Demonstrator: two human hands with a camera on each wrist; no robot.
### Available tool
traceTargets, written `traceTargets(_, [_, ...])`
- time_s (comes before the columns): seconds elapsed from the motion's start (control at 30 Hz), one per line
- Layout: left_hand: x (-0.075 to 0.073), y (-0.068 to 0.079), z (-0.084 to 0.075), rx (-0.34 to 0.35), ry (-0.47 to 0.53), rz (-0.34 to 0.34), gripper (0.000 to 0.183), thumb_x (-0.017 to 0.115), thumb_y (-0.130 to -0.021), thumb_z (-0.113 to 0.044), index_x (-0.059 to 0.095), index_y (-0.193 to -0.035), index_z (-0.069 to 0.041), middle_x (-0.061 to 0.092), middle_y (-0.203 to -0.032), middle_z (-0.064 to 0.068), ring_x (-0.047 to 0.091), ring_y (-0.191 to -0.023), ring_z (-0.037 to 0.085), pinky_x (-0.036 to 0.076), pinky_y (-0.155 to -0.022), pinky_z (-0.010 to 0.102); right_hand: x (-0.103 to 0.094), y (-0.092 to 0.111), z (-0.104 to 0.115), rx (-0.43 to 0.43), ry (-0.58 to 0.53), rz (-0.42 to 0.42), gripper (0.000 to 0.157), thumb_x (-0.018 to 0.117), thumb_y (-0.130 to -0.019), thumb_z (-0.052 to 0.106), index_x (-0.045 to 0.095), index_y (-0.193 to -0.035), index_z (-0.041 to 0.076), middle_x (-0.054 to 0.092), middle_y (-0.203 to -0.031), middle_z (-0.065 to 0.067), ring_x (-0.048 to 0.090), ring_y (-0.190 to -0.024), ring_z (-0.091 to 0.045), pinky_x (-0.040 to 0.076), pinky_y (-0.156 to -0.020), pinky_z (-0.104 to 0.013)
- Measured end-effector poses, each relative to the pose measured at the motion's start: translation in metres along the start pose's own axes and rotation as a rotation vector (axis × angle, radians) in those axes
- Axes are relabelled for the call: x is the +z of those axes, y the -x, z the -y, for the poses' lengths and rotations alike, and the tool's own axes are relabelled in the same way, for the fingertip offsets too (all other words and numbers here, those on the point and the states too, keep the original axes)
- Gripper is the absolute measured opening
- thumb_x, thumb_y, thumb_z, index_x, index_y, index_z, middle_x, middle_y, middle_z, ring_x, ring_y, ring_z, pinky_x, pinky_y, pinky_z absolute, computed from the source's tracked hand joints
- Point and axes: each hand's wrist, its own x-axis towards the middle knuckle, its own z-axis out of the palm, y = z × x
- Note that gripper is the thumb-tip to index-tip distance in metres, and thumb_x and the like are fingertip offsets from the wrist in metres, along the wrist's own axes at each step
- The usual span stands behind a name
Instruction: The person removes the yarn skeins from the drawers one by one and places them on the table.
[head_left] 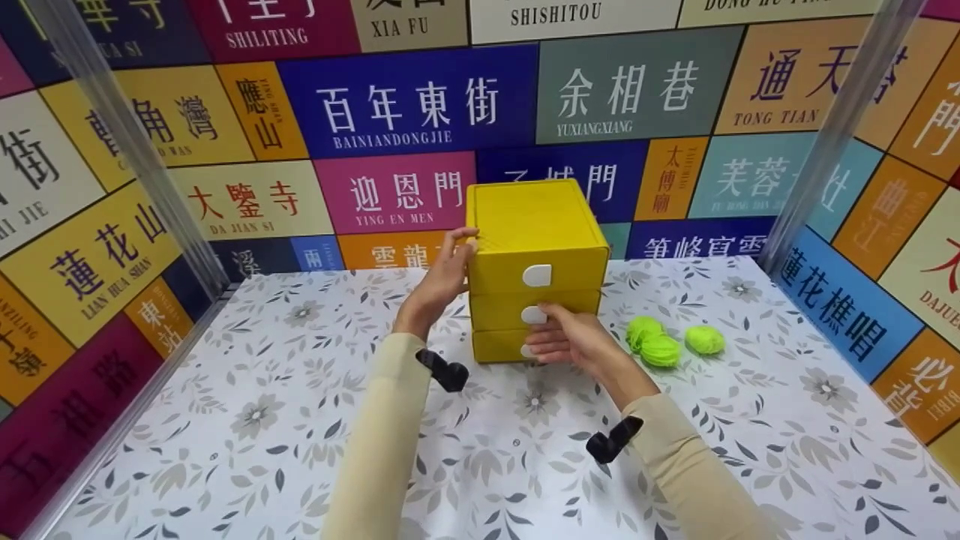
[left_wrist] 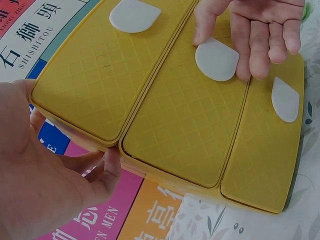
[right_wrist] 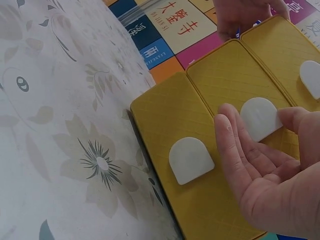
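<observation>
A yellow box of three stacked drawers (head_left: 538, 271) stands upright on the table, each drawer front bearing a white rounded handle. My left hand (head_left: 444, 274) holds the box at its upper left side, with fingers bent over the top edge and thumb against the side. At the middle drawer, my right hand (head_left: 577, 337) pinches the white handle (left_wrist: 217, 59) between thumb and fingers. Its other fingers hang in front of the lower drawer, near the bottom handle (right_wrist: 191, 160). The drawer fronts look flush with one another.
Bright green crumpled balls (head_left: 660, 349) lie on the table right of the box, two together and another green ball (head_left: 705, 340) apart. The table (head_left: 300, 420) has a floral cover. A wall of coloured signs (head_left: 409, 97) rises behind, with clear posts at both back corners.
</observation>
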Motion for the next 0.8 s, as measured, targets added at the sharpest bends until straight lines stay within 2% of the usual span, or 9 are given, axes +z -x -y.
traceTargets(0.2, [-0.001, 0.001, 0.0, -0.012, -0.005, -0.008, 0.038, 0.033, -0.108, -0.036, 0.032, -0.144, -0.025, 0.035, -0.155, 0.013, 0.042, -0.142, 0.03, 0.036, -0.117, 0.056, 0.002, 0.002, -0.001, 0.003, 0.009, 0.0, 0.055, 0.056, -0.1, 0.041, 0.062, -0.125, -0.008, 0.077, -0.086, -0.009, 0.076, -0.084, -0.025, 0.062, -0.067, -0.029])
traceTargets(0.4, [0.0, 0.0, -0.001, -0.018, -0.012, -0.012, 0.038, 0.033, -0.108, -0.038, 0.032, -0.144, -0.026, 0.034, -0.156, 0.011, 0.041, -0.143, 0.029, 0.036, -0.117, 0.056, 0.002, 0.006, 0.0, 0.012, -0.002, 0.002, 0.055, 0.057, -0.1, 0.042, 0.061, -0.125, -0.007, 0.077, -0.087, -0.008, 0.077, -0.086, -0.024, 0.062, -0.067, -0.028])
traceTargets(0.8, [0.001, -0.002, -0.003, -0.064, -0.043, -0.016, 0.037, 0.034, -0.107, -0.039, 0.032, -0.143, -0.03, 0.029, -0.161, 0.007, 0.037, -0.146, 0.028, 0.036, -0.118, 0.056, -0.001, 0.019, -0.008, 0.0, -0.023, 0.053, 0.059, 0.056, -0.1, 0.041, 0.058, -0.128, -0.01, 0.078, -0.09, -0.01, 0.074, -0.07, -0.016, 0.061, -0.066, -0.027])
